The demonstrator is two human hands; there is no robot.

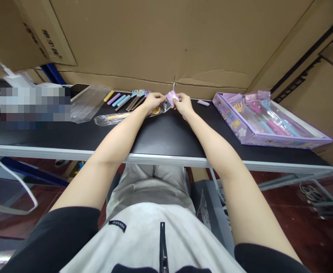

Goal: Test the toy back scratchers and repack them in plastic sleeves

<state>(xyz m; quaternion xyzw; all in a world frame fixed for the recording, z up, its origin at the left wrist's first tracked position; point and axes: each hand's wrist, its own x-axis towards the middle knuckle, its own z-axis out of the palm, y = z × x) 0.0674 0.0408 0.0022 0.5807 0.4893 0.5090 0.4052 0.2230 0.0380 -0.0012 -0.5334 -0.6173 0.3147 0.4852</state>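
Note:
My left hand (154, 101) and my right hand (184, 105) meet over the far part of the black table. Between them is a small purple printed card (172, 97), folded at the top end of a clear plastic bag (100, 121). My right fingers pinch the card's right side. The left fingers are closed at its left edge, by the bag's mouth. Inside the bag lies a yellow back scratcher (115, 117), its claw end near my hands; my left forearm hides its middle.
Coloured handles (116, 99) and claw-headed rods (138, 99) lie behind my left arm. Clear bags (88, 102) are further left, near a phone (79, 91). Another purple card (203, 102) sits right of my hands. A purple display box (240, 132) holds several bagged scratchers. Cardboard walls the back.

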